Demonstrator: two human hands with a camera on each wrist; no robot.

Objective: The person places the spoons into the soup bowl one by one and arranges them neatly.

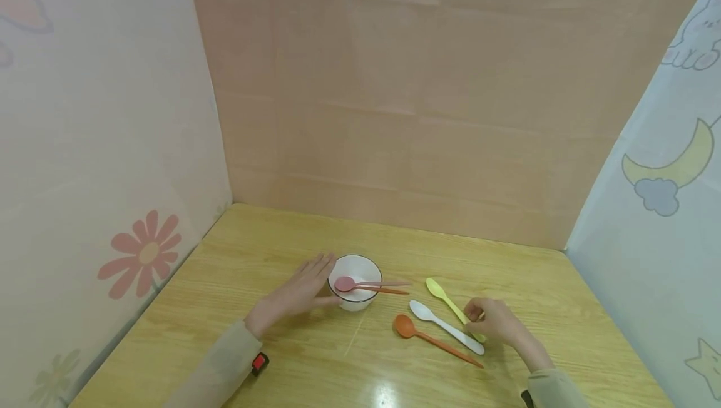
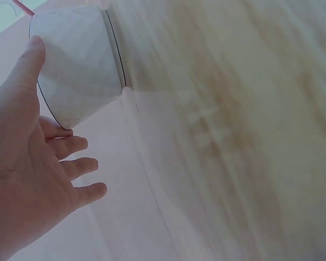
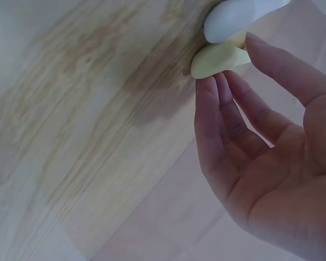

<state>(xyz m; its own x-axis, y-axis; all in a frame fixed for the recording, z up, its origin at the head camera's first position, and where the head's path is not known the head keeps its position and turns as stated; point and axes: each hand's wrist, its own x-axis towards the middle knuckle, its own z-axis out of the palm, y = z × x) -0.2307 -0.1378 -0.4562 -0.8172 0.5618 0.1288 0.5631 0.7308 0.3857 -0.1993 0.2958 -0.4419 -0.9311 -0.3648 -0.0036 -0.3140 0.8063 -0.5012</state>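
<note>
A white bowl [image 1: 353,305] with a dark rim stands on the table; a pink spoon [image 1: 345,284] and an orange-handled utensil [image 1: 394,291] lean in it. My left hand [image 1: 301,286] rests against the bowl's left side, fingers fairly straight, with the thumb touching near the rim in the left wrist view. At the right, my right hand [image 1: 496,321] has curled fingers and thumb about the handle end of a yellow spoon [image 1: 445,296], which still lies along the table. The right wrist view shows fingertips touching that yellow handle [image 3: 214,61].
Beside the yellow spoon lie a white spoon [image 1: 445,325] and an orange spoon [image 1: 434,339], their handles towards the lower right. The wooden table [image 1: 315,364] is bounded by a tan back panel [image 1: 394,145] and patterned side panels.
</note>
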